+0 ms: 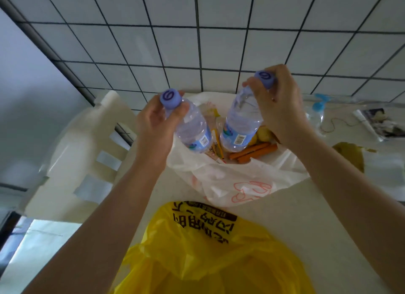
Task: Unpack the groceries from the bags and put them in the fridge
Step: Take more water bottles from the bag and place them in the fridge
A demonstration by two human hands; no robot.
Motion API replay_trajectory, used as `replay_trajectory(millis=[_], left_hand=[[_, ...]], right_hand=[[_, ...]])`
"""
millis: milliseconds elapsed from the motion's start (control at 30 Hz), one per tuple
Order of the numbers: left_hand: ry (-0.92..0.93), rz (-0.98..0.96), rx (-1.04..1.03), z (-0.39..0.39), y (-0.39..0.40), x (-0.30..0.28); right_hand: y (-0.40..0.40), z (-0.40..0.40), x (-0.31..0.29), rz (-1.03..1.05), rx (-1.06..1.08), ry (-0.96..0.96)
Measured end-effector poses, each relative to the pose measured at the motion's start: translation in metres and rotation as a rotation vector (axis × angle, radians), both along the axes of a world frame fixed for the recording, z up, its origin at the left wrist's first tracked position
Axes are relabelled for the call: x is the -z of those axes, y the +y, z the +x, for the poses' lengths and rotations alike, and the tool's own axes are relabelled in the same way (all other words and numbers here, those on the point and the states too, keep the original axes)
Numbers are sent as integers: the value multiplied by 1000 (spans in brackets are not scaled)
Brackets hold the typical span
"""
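Note:
Two clear water bottles with purple caps hang over an open white plastic bag (228,179) on the table. My left hand (153,127) grips the neck of the left water bottle (192,129). The right water bottle (241,122) is held by its neck in my right hand (278,105). Inside the white bag lie carrots (252,152), a potato (264,133) and a yellow packet (215,138). A yellow plastic bag (208,256) with black print sits nearer to me.
The table (328,217) is pale, with a white chair (72,162) at its left. At the right lie a clear bag with a blue piece (317,109), a thin cord, a wrapped packet (381,122) and a dark yellow object (350,153). A tiled wall rises behind.

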State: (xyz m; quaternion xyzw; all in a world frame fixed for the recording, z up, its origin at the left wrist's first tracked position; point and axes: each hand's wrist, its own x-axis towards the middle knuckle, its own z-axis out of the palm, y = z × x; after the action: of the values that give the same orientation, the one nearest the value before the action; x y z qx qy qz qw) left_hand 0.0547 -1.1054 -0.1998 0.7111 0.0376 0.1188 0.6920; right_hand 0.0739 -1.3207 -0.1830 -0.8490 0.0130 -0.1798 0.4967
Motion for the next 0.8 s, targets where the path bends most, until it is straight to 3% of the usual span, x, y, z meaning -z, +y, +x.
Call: replay_trajectory(millis=[200, 800], left_hand=[[36, 7, -58, -85, 18, -16], [236, 16, -436, -389, 161, 4]], right_hand=[[22, -79, -17, 146, -134, 54], [196, -311, 13, 80, -664, 210]])
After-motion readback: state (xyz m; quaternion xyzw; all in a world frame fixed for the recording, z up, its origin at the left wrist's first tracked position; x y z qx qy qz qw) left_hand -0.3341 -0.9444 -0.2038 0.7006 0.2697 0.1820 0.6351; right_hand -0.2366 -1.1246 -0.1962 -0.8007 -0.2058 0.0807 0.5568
